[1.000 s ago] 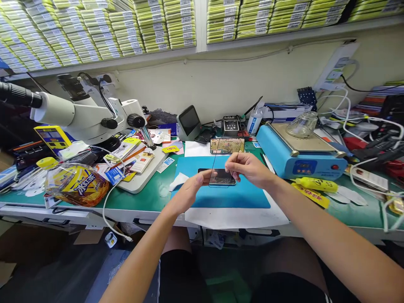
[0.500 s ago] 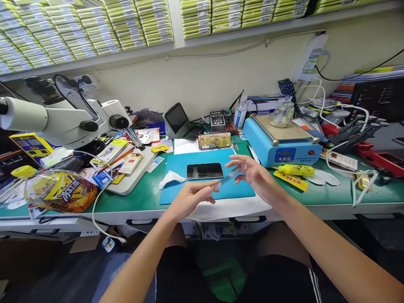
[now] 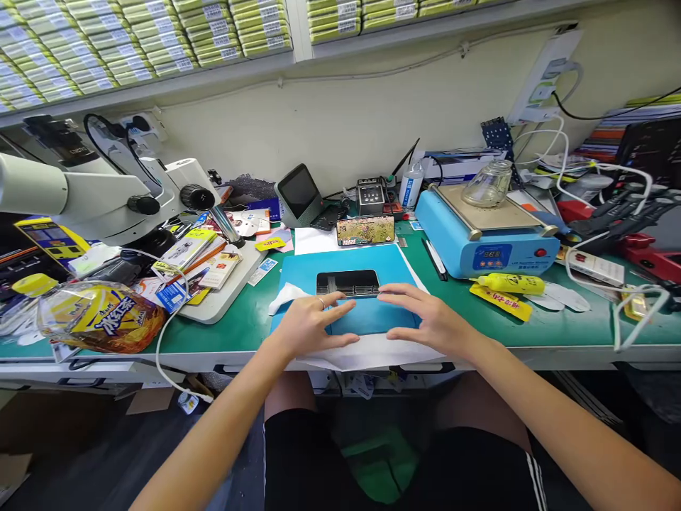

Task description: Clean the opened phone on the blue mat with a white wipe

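Observation:
A phone (image 3: 347,282) with a dark, reflective screen lies face up on the blue mat (image 3: 298,264). At its near left side is my left hand (image 3: 308,323), ring on one finger, with thumb and fingers apart. Opposite it, my right hand (image 3: 425,316) hovers by the phone's near right corner, fingers spread and thumb apart. The fingertips of both hands point toward each other over the mat. Whether a clear sheet lies between them, I cannot make out. A crumpled white wipe (image 3: 287,294) rests left of the phone, and white paper (image 3: 362,353) hangs at the mat's front edge.
Behind the mat a second phone (image 3: 366,231) stands propped sideways, showing a bright picture. A blue heating machine (image 3: 479,245) bears a glass jar (image 3: 488,183). On the left are a microscope (image 3: 106,199) and a tea bottle (image 3: 101,316); a yellow tube (image 3: 513,284) lies right.
My hands have come down and level with each other near the phone. The blurred, see-through thin piece between them earlier no longer shows clearly. The view has shifted slightly.

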The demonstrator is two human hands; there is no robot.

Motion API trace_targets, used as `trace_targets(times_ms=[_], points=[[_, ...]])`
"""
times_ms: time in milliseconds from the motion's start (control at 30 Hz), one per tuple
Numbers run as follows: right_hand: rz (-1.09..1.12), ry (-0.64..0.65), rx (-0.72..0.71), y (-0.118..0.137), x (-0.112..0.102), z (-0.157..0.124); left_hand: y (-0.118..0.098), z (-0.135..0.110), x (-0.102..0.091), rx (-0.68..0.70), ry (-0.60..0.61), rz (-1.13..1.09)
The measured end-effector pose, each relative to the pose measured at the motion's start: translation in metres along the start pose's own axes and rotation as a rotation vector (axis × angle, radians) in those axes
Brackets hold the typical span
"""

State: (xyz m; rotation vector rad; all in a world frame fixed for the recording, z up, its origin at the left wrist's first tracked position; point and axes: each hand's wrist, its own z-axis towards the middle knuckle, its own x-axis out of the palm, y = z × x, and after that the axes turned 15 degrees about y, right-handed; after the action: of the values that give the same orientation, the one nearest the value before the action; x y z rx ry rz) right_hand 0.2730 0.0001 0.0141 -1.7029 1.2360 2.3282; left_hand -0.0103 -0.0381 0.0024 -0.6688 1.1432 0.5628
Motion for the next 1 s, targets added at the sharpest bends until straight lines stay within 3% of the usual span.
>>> trace_targets(times_ms=[167, 300, 567, 1000], points=[[-0.137, -0.030, 0.012, -0.024, -0.002, 0.053, 0.054, 0.018, -0.014, -0.087, 0.159, -0.029], [-0.179, -0.023, 0.042, -0.039, -0.005, 0.071, 0.076, 0.020, -0.013, -0.191, 0.213, -0.189], [-0.266, 0.056, 0.053, -0.039, 0.000, 0.074, 0.082, 0.015, -0.009, -0.227, 0.211, -0.200], [-0.351, 0.048, 0.023, -0.043, 0.004, 0.079, 0.090, 0.015, -0.012, -0.242, 0.216, -0.277]])
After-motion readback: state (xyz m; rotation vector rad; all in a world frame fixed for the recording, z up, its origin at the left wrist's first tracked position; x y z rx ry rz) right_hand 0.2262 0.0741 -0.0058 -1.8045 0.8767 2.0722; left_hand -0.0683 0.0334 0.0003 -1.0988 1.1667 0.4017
